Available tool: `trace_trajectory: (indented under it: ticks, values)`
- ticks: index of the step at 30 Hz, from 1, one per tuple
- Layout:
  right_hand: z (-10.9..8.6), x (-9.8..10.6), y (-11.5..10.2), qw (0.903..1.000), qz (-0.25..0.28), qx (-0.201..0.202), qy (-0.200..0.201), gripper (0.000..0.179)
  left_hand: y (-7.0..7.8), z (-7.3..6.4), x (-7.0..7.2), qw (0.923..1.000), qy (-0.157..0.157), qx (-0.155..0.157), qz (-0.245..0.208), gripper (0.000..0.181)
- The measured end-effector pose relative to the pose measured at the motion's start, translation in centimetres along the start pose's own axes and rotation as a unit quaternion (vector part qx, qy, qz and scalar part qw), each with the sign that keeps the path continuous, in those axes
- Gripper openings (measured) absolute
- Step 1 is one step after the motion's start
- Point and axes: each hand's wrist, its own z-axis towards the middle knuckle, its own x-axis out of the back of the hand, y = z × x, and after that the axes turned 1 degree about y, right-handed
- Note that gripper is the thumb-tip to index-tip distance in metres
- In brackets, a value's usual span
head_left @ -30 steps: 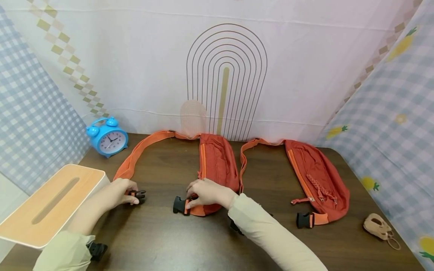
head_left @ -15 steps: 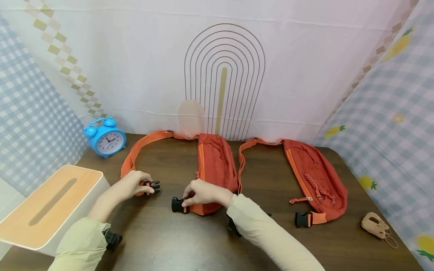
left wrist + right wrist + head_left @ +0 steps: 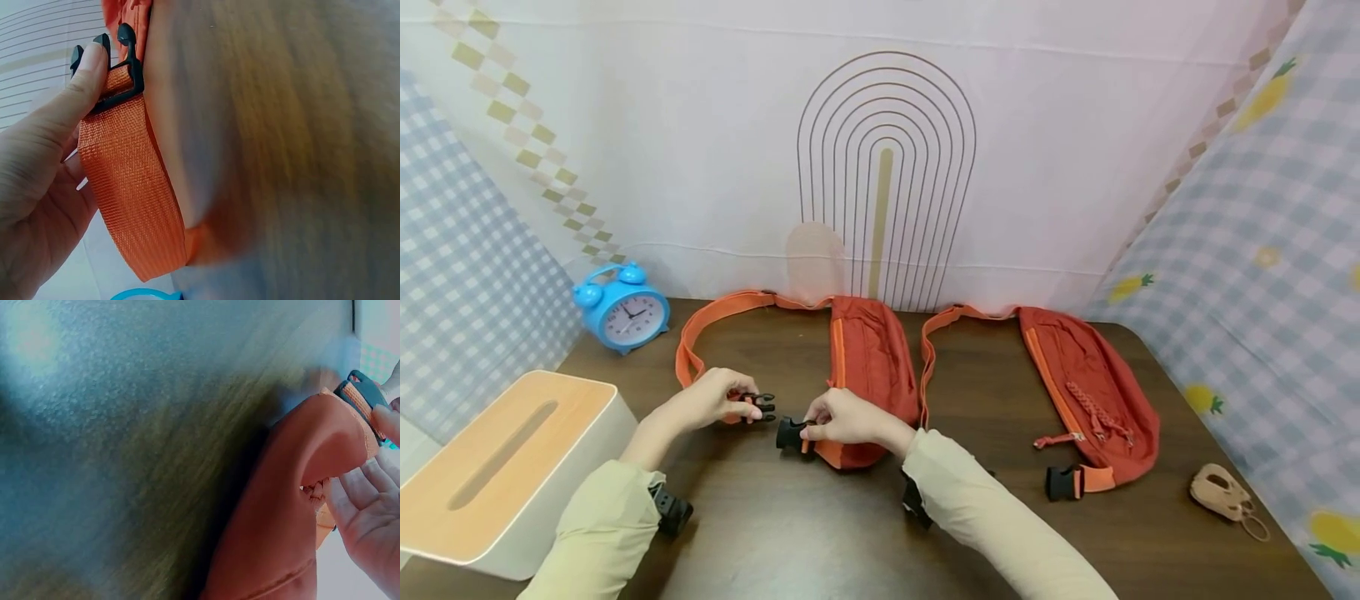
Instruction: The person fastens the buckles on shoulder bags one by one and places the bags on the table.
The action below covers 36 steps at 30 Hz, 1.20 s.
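Observation:
My left hand (image 3: 707,402) pinches the black pronged half of a side-release buckle (image 3: 763,407) at the end of an orange strap (image 3: 134,181). In the left wrist view the thumb lies over the buckle and its prongs point away from the palm. My right hand (image 3: 850,417) pinches the black socket half (image 3: 787,434), which is joined to the lower end of a red waist bag (image 3: 874,358). The two buckle halves face each other with a small gap between them. In the right wrist view, the bag's end (image 3: 281,487) hangs beside my fingers.
A second red waist bag (image 3: 1093,392) lies to the right, its socket buckle (image 3: 1062,483) facing left. At far right is a beige keychain pouch (image 3: 1221,493). On the left stand a wood-topped tissue box (image 3: 580,396) and a blue alarm clock (image 3: 628,317).
My left hand has moved right with the pronged buckle half, bringing it close to the socket. My right hand keeps its grip, and the socket has risen slightly.

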Motion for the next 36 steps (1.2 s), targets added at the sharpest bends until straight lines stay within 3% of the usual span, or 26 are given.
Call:
trace_trajectory:
  ticks: [14,25,36]
  values:
    - [-0.1,0.2,-0.1,0.9975,0.013,-0.046,0.051,0.014,0.0,1.0,0.6,0.9993,-0.027,-0.002,-0.025,0.01]
    - [-0.2,-0.1,-0.5,0.9943,0.019,-0.064,0.084,0.012,0.5,1.8,1.1,0.9972,-0.056,-0.036,-0.033,0.011]
    - [-0.3,0.0,-0.6,0.9947,0.012,-0.059,0.083,0.01,0.2,1.5,1.2,0.9969,-0.059,-0.037,-0.038,0.011]
